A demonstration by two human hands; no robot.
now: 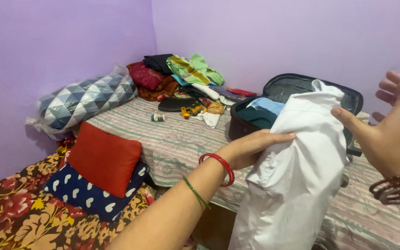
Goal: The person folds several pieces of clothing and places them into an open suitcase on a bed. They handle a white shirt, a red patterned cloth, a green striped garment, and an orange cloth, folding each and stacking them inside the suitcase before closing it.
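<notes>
Lilac room: left hand (251,149) grip holds white shirt (297,176), hem cut off; right hand (392,134) wide.

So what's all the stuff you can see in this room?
White shirt: one, held up in front.
Suitcase: one, black, open on the bed, blue and teal clothes inside.
Clothes pile: many colours, far corner of the bed.
Wrapped pillow: one, blue-grey triangles, by the left wall.
Red cushion: one, on the blue heart-print cushion.
Small jar: one, on the striped sheet.
Left hand: grips the shirt.
Right hand: open, thumb at the shirt.
</notes>
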